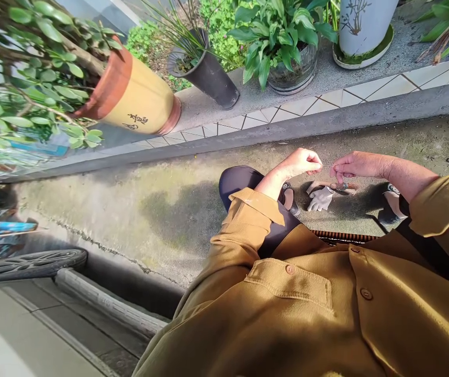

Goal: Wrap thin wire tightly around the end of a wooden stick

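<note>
Where the ledge (pixel 254 99) runs at left: a yellow pot (pixel 146 91) with a leafy plant appears aslant, and a slim dark pot (pixel 216 78) stands beside it.
Left hand (pixel 301 162): the fingers are curled in, the thumb close to the forefinger, almost closed; whether something thin is pinched there cannot be told.
Pale glove (pixel 321 200): it lies on the ground below the hands, untouched, between the shoes.
Gap between the hands: the fingertips face each other, near but apart; the step in hand looks like fine fingertip work in mid-air, its object not visible.
Brownish tool (pixel 346 188): it lies beside the glove, of unclear kind.
Right hand (pixel 360 164): the fingers are bent loosely downward, half closed, with no hold discernible. Fingertip work would call for steady, matched wrists; reaching the glove would need both hands lowered and opened.
</note>
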### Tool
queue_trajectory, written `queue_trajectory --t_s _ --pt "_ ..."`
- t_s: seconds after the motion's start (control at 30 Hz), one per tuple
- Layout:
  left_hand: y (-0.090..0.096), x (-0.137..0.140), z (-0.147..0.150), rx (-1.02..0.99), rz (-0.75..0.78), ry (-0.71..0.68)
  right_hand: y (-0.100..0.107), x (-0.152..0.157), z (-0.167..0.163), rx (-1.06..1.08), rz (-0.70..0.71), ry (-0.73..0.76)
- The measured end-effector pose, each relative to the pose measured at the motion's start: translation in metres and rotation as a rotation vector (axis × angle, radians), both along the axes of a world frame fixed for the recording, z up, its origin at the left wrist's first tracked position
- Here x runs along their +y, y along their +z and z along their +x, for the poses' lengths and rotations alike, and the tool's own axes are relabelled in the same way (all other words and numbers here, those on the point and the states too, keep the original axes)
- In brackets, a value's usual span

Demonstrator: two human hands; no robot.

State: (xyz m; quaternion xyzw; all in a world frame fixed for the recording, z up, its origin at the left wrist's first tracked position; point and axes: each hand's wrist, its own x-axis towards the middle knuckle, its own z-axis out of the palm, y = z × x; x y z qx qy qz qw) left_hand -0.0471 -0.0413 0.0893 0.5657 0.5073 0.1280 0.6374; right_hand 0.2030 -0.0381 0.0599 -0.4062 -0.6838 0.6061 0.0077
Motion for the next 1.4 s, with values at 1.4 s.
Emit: queue_trajectory --t_s 1.4 --pt "-0.019 -0.011 0.015 0.342 1.014 -0.138 0.035 -0.011 -0.028 0.294 0.152 -0.770"
